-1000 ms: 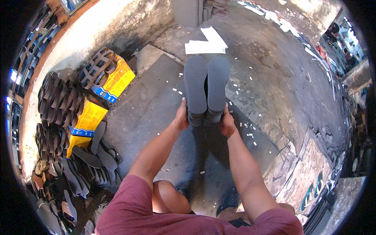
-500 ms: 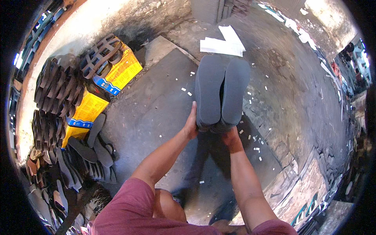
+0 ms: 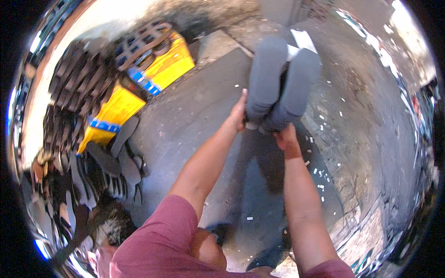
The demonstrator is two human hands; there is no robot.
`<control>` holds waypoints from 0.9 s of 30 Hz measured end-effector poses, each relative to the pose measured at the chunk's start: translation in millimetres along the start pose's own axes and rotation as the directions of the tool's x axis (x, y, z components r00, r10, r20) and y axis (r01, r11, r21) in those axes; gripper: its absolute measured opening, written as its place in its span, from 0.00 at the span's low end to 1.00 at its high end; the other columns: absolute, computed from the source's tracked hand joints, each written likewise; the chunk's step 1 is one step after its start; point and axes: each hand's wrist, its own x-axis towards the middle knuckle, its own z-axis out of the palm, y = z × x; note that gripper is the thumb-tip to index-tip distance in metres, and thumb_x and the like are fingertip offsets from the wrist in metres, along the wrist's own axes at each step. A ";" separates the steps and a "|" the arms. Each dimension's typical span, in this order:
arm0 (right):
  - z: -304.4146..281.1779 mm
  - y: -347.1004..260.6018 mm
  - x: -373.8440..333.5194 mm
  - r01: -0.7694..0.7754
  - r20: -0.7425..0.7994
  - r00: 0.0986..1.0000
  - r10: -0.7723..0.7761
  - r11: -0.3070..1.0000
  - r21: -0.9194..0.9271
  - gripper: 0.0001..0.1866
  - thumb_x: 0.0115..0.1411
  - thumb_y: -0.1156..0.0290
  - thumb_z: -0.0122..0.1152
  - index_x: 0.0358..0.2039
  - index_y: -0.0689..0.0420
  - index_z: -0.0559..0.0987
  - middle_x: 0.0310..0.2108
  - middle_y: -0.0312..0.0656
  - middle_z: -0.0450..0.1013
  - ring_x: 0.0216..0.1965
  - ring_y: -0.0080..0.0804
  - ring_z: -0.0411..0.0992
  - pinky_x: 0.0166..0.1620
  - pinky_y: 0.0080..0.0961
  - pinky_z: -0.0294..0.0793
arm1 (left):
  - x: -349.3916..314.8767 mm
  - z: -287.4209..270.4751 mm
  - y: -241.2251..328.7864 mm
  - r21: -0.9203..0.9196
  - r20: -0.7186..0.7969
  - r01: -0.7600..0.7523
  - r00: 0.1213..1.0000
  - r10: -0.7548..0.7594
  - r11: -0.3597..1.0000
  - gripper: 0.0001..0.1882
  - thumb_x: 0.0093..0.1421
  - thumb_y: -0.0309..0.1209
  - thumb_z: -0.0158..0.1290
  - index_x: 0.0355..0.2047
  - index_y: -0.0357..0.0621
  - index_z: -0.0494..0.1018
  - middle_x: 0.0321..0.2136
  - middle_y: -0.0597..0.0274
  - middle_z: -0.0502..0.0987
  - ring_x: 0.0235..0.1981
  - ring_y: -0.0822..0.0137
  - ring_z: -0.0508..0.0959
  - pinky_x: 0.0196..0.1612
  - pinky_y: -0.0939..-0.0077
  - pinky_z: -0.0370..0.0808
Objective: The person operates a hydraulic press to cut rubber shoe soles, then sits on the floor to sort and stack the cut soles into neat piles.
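Two side-by-side stacks of dark grey shoe soles point(image 3: 281, 88) are held out in front of me at arm's length, above the dark floor mat. My left hand point(image 3: 238, 111) is closed against the near left side of the stacks, its thumb pointing up along the edge. Beneath their near right end my right hand point(image 3: 286, 139) grips them, with most of its fingers hidden under the soles. Partly covered by the stacks, white paper sheets point(image 3: 303, 41) lie on the floor beyond.
At left stand yellow and blue boxes point(image 3: 174, 65) topped with dark strap uppers point(image 3: 143, 46). More strap uppers point(image 3: 81, 76) are piled beside them, and loose soles point(image 3: 123, 160) lie below. Small white scraps point(image 3: 320, 173) dot the dark mat point(image 3: 194, 116) and floor.
The sole stacks and both my hands have moved farther away. The whole view has shifted and is more blurred. Both hands keep their hold.
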 end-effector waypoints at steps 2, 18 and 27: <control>-15.5 -4.4 -2.0 0.005 0.074 0.997 0.002 0.995 -0.101 0.26 0.72 0.54 0.49 0.68 0.44 0.68 0.65 0.36 0.70 0.65 0.37 0.66 0.61 0.45 0.67 | -18.3 -12.5 -8.1 0.055 -0.120 -0.039 0.992 0.046 0.998 0.54 0.63 0.76 0.43 0.72 0.43 0.61 0.68 0.48 0.68 0.69 0.49 0.67 0.70 0.48 0.61; -16.2 138.5 -183.1 0.250 0.351 0.914 -0.205 -0.397 -0.883 0.38 0.60 0.48 0.70 0.59 0.68 0.75 0.62 0.64 0.70 0.65 0.66 0.64 0.67 0.53 0.64 | -656.4 -221.3 -339.7 0.573 -0.803 0.806 0.515 0.300 0.149 0.36 0.70 0.52 0.47 0.73 0.51 0.57 0.72 0.53 0.61 0.72 0.48 0.60 0.71 0.39 0.55; 135.0 36.2 -181.1 0.525 0.540 0.836 0.094 -0.421 -0.740 0.26 0.60 0.58 0.71 0.51 0.65 0.81 0.52 0.62 0.78 0.53 0.62 0.76 0.56 0.46 0.76 | -621.4 -268.4 -161.8 0.765 -0.472 0.505 0.017 0.881 0.400 0.37 0.64 0.40 0.59 0.69 0.42 0.62 0.66 0.43 0.66 0.70 0.44 0.63 0.71 0.43 0.58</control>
